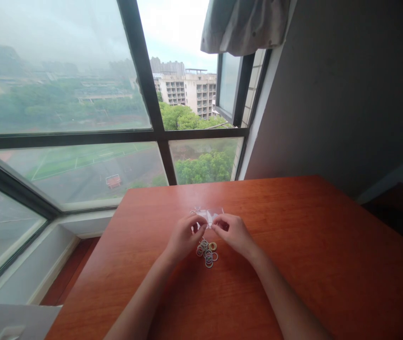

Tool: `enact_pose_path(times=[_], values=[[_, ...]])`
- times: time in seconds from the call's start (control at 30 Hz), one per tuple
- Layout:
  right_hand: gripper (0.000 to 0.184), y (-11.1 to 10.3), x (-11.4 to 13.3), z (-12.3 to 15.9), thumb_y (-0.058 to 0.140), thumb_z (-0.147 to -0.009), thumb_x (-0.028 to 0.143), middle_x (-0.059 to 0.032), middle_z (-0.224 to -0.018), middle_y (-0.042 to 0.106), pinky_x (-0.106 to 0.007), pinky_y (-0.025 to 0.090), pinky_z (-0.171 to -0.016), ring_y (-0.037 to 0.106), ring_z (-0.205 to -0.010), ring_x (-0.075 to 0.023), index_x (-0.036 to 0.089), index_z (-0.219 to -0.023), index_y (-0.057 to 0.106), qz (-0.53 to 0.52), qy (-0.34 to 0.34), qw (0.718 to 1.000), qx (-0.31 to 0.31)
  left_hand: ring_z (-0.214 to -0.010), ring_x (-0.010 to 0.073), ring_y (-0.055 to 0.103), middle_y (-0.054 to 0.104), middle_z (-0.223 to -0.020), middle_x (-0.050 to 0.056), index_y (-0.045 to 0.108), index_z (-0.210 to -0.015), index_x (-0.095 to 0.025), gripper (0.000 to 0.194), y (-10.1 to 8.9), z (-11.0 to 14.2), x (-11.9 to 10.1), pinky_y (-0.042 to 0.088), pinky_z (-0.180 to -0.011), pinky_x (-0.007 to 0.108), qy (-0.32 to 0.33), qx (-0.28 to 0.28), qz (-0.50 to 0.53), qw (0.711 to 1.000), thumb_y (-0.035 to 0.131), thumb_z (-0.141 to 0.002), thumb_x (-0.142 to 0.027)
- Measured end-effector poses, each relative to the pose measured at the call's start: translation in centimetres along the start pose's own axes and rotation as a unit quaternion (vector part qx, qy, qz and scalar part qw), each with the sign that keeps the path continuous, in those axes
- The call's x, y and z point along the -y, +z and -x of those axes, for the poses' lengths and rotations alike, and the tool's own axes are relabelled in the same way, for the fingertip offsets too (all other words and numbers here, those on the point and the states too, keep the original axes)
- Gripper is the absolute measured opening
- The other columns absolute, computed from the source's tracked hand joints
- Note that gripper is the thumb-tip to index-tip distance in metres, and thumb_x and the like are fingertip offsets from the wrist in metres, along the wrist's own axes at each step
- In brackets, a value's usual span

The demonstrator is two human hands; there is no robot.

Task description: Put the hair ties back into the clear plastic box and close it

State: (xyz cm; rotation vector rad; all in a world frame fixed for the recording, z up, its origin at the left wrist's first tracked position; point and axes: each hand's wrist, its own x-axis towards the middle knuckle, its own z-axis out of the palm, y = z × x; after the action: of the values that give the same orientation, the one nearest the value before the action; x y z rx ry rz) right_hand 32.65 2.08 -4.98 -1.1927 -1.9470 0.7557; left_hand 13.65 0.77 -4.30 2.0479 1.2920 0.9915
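Note:
My left hand (pixel 184 236) and my right hand (pixel 232 232) meet over the middle of a reddish wooden table (pixel 311 264). Both pinch a small clear plastic bag (pixel 209 215) between thumb and fingers, one hand at each side of it. Just below the hands, on the table, lies a little heap of several small coloured elastic rings (pixel 207 251), in yellow, green, pink and grey. The bag's contents are too small to make out.
The table's far edge meets a big window (pixel 81 141) with dark frames. A white sill (pixel 81 222) runs at the left, a dark wall (pixel 346 94) stands at the right, and a curtain (pixel 244 23) hangs bunched at the top.

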Motion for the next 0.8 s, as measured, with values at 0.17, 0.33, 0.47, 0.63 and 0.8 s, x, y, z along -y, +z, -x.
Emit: enact_pose_path(times=[0.17, 0.33, 0.47, 0.63, 0.8], values=[[0.007, 0.1, -0.1, 0.0, 0.063, -0.081, 0.023, -0.0001, -0.069, 0.065, -0.022, 0.039, -0.058, 0.053, -0.059, -0.0115, 0.018, -0.079, 0.068, -0.006, -0.011, 1.000, -0.006, -0.064, 0.0111, 0.054, 0.063, -0.073, 0.001, 0.065, -0.080, -0.017, 0.013, 0.0, 0.0, 0.1, 0.042, -0.059, 0.021, 0.002, -0.003, 0.002, 1.000, 0.054, -0.085, -0.020], [0.006, 0.2, 0.0, 0.1, 0.064, -0.080, 0.022, 0.0007, -0.067, 0.065, -0.022, 0.038, -0.058, 0.052, -0.058, -0.0113, 0.019, -0.079, 0.069, -0.010, -0.016, 1.000, -0.010, -0.062, 0.0098, 0.053, 0.062, -0.071, 0.000, 0.065, -0.079, -0.016, 0.011, 0.2, 0.0, -0.1, 0.041, -0.058, 0.020, 0.007, -0.005, 0.004, 1.000, 0.055, -0.083, -0.018], [0.006, 0.3, 0.0, 0.1, 0.064, -0.080, 0.023, 0.0022, -0.063, 0.061, -0.022, 0.037, -0.057, 0.051, -0.057, -0.0111, 0.019, -0.078, 0.068, -0.008, -0.008, 1.000, -0.003, -0.061, 0.0098, 0.053, 0.062, -0.069, 0.000, 0.064, -0.078, -0.016, 0.010, 0.2, 0.0, 0.0, 0.041, -0.057, 0.020, 0.001, -0.011, -0.002, 1.000, 0.055, -0.082, -0.017], [0.006, 0.8, -0.5, 0.1, 0.063, -0.080, 0.021, 0.0020, -0.065, 0.062, -0.022, 0.037, -0.059, 0.054, -0.061, -0.0117, 0.019, -0.077, 0.067, 0.027, -0.002, 1.000, 0.012, -0.060, 0.0112, 0.055, 0.065, -0.071, 0.001, 0.065, -0.080, -0.017, 0.012, -0.5, -0.4, 1.6, 0.042, -0.056, 0.021, -0.048, -0.107, -0.020, 0.993, 0.057, -0.083, -0.025], [0.005, 1.4, -1.0, 0.2, 0.063, -0.077, 0.017, 0.0028, -0.065, 0.061, -0.021, 0.035, -0.059, 0.054, -0.061, -0.0114, 0.020, -0.076, 0.067, 0.050, 0.000, 0.998, 0.040, -0.061, 0.0136, 0.059, 0.068, -0.072, 0.002, 0.067, -0.081, -0.016, 0.019, -1.3, -0.8, 3.7, 0.044, -0.056, 0.023, -0.106, -0.171, -0.038, 0.979, 0.058, -0.082, -0.033]])
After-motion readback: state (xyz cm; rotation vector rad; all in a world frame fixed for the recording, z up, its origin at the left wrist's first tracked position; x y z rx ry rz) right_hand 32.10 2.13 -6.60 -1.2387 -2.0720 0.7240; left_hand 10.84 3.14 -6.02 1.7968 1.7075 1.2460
